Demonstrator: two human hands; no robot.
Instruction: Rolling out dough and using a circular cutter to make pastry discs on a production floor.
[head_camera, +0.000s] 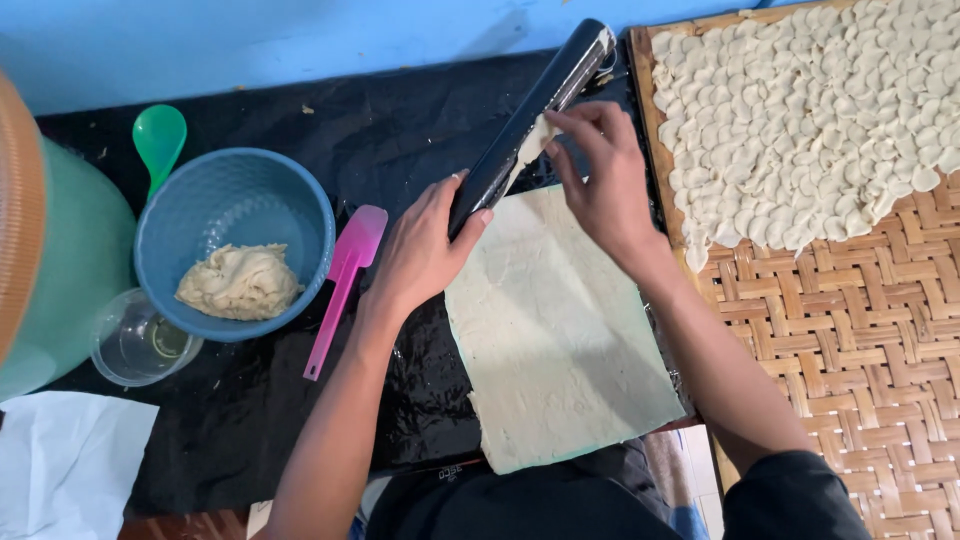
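Note:
A flat rolled sheet of pale dough (556, 335) lies on black plastic sheeting (300, 400). My left hand (425, 245) grips a long black rolling pin (530, 120) near its lower end, holding it slanted above the sheet's far edge. My right hand (600, 175) pinches a strip of dough (532, 142) that clings to the pin's side. The pin's far end points toward the back wall.
A blue bowl (290, 205) with a lump of dough (240, 283) sits at left, beside a pink spatula (345, 275), a green spoon (160, 138), a clear cup (135, 345) and a green container (60, 250). A woven tray (860, 340) at right holds several small dough pieces (810, 110).

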